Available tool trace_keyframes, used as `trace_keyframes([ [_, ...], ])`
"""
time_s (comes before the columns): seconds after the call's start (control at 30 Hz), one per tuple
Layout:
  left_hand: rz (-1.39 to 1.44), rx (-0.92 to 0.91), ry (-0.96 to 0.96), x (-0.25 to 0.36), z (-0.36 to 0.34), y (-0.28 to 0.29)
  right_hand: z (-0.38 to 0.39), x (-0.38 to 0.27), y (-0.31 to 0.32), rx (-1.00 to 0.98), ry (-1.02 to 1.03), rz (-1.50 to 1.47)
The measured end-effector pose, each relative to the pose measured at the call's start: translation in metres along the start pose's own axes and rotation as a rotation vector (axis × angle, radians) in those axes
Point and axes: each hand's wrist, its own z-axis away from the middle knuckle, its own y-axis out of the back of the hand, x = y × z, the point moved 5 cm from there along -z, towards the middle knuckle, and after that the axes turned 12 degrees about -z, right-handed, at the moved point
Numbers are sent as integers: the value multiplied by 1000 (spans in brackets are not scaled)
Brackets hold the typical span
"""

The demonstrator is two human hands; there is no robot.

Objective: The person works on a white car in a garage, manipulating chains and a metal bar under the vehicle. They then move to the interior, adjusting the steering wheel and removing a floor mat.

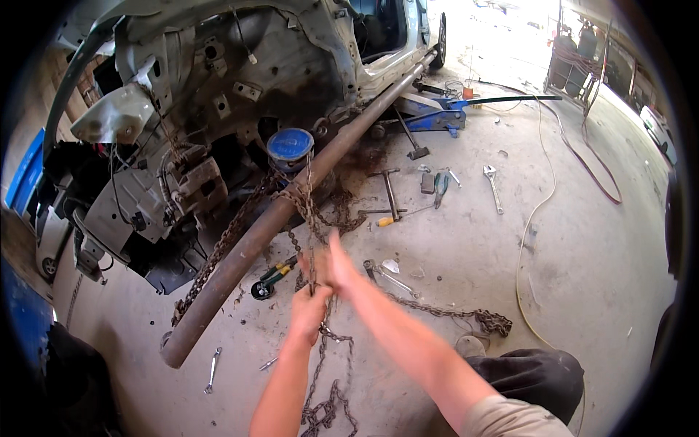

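My left hand (311,312) is closed around the thin hoist chain (312,273), which hangs from a blue round chain hoist (290,144). Just above it, my right hand (329,268) is beside the chain, blurred, its fingers apart; whether it touches the links is hard to tell. The slack chain (320,415) falls below my hands and piles on the floor. A thick rusty pipe (251,251) runs diagonally beside the stripped car body (291,58). Heavier rusty chain (218,255) is wrapped round the pipe near the hoist.
Pliers (279,272) and a black tape roll (262,290) lie left of my hands. Wrenches (494,189), a hammer (417,151) and a T-shaped bar (390,195) are scattered about. Behind them stands a blue floor jack (429,120). A hose (531,218) crosses the floor at right.
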Motion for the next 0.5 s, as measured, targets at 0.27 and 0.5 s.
trace_keyframes([
  [0.27, -530, 85, -318, 26, 37, -5, -18, -25, -21, 236, 322, -74],
  [0.5, -548, -57, -64, -83, 183, 37, 132, 103, -6, 241, -31, -241],
])
